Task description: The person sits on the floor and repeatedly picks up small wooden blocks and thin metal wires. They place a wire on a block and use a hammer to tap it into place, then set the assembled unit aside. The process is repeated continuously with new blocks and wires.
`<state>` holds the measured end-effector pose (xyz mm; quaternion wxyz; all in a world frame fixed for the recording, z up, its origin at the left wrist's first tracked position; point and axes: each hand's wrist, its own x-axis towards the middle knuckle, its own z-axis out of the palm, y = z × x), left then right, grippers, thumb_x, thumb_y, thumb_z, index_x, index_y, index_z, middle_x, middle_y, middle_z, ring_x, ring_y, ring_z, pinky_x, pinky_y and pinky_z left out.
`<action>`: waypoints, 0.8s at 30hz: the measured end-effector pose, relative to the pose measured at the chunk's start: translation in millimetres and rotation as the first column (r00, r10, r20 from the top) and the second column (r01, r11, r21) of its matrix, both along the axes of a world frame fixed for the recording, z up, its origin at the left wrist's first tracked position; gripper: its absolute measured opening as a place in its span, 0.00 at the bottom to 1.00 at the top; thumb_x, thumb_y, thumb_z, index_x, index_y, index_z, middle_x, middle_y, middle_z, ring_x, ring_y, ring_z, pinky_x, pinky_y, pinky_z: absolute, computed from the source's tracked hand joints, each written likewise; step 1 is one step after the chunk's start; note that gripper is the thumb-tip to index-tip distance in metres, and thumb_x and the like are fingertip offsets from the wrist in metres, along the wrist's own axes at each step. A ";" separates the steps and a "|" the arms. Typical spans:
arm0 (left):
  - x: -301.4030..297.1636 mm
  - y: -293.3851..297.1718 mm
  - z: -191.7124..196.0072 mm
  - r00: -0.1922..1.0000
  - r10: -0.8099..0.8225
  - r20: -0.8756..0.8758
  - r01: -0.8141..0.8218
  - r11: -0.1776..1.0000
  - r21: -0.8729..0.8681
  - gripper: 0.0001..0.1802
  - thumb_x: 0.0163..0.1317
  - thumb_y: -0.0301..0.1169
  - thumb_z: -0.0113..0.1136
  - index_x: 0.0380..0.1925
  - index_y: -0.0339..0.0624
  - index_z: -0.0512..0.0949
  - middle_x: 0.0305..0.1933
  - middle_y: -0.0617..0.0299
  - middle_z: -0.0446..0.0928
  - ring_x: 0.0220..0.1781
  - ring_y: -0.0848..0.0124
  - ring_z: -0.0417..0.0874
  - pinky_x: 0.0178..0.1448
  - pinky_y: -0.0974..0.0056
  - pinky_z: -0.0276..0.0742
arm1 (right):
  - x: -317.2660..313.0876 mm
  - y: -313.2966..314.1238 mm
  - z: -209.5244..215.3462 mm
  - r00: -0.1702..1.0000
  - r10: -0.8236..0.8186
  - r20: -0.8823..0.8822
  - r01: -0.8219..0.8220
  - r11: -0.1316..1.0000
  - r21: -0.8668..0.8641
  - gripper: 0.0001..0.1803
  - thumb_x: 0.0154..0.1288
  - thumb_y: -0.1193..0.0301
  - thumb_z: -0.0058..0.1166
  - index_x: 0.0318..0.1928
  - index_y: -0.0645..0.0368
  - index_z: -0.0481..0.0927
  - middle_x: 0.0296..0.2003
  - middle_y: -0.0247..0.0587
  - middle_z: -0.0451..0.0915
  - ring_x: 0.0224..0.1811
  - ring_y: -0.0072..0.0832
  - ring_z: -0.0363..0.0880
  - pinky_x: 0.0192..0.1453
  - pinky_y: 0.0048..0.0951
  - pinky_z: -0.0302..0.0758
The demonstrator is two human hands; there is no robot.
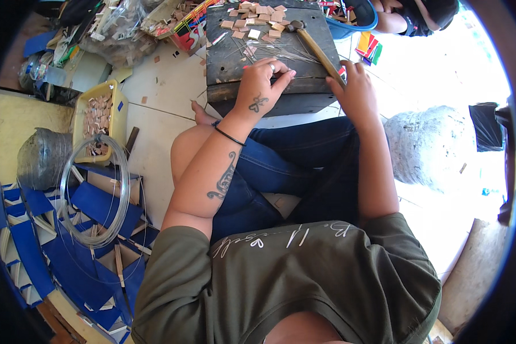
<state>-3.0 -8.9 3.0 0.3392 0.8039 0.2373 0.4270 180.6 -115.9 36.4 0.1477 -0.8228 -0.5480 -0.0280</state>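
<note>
My right hand (356, 86) grips a wooden-handled hammer (314, 46), its head resting among small wooden squares (258, 17) on the dark wooden block (304, 74) in front of me. My left hand (262, 80) presses down on the block, fingertips pinched narrowly over thin wire nails (281, 54). A yellow tray (119, 109) and a wire coil (92, 189) lie to my left.

To your upper left, clear plastic bags (120, 28) lie heaped on the floor, beside a flat red, yellow and black striped packet (190, 27).
</note>
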 end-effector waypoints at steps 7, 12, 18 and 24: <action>1.4 1.8 -4.1 0.999 -0.020 0.028 0.017 0.993 0.114 0.07 0.57 0.26 0.65 0.24 0.36 0.79 0.24 0.60 0.78 0.26 0.68 0.78 0.32 0.66 0.71 | 20.3 -5.9 -26.9 0.977 0.179 -0.113 -0.153 0.966 0.208 0.18 0.68 0.69 0.50 0.57 0.61 0.72 0.39 0.46 0.77 0.41 0.40 0.79 0.47 0.40 0.76; 1.6 1.6 -2.1 0.999 -0.041 -0.004 0.041 0.998 0.044 0.08 0.56 0.27 0.65 0.23 0.36 0.78 0.24 0.58 0.77 0.29 0.63 0.77 0.35 0.62 0.72 | -0.7 -56.2 19.6 0.607 0.229 -0.761 -0.052 0.967 0.250 0.20 0.73 0.74 0.40 0.63 0.61 0.68 0.30 0.39 0.74 0.21 0.19 0.69 0.29 0.22 0.71; 2.9 0.9 -2.6 0.998 -0.059 0.005 0.058 0.998 0.031 0.09 0.56 0.27 0.65 0.22 0.36 0.76 0.24 0.58 0.76 0.30 0.61 0.76 0.35 0.60 0.71 | -35.6 -100.4 61.3 0.906 0.360 -0.224 -0.294 0.914 0.279 0.25 0.73 0.73 0.42 0.69 0.47 0.64 0.32 0.46 0.77 0.28 0.37 0.81 0.33 0.36 0.76; 2.8 0.8 -5.0 0.999 -0.049 0.011 0.048 0.996 0.081 0.09 0.55 0.26 0.65 0.22 0.36 0.75 0.24 0.57 0.75 0.30 0.59 0.75 0.36 0.59 0.71 | -49.2 -115.2 68.6 0.941 0.269 -0.207 -0.241 0.959 0.150 0.26 0.72 0.74 0.44 0.69 0.45 0.65 0.36 0.47 0.78 0.32 0.44 0.82 0.38 0.42 0.77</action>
